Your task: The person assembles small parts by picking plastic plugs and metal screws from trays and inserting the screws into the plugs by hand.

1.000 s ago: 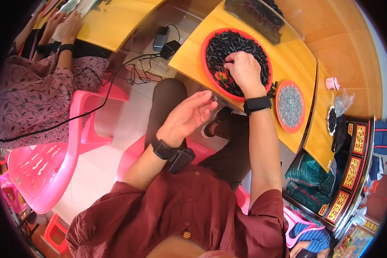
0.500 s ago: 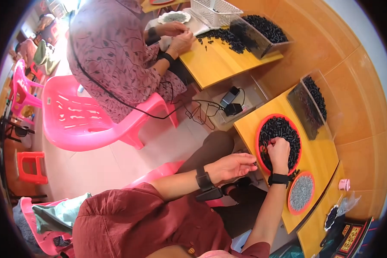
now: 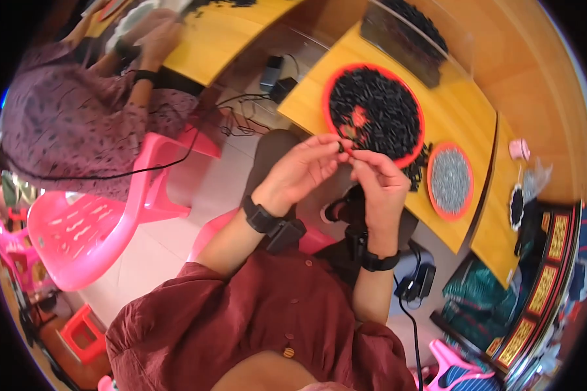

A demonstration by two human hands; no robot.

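Observation:
In front of my body my two hands meet at the fingertips. My left hand [image 3: 300, 172] pinches a small black part [image 3: 341, 148] between thumb and fingers. Close beside it, the thumb and forefinger of my right hand [image 3: 383, 186] are pressed together; whatever lies between them is too small to name. Just beyond is a round red tray [image 3: 327, 104] full of small black tubular parts [image 3: 388, 107], its patterned bottom showing at one spot. To the right sits a smaller red-rimmed tray [image 3: 462, 214] of small silvery metal pieces [image 3: 450, 179].
Behind the trays on the yellow table [image 3: 306, 96] stands a clear box [image 3: 398, 49] of black parts. Another person [image 3: 91, 124] works at the table to the left, near a pink chair [image 3: 78, 247]. Black cables [image 3: 241, 101] cross the floor. A pink container [image 3: 519, 149] stands right.
My right hand has come out of the black parts in the tray and moved back to my left hand's fingertips. The view has swung to the right.

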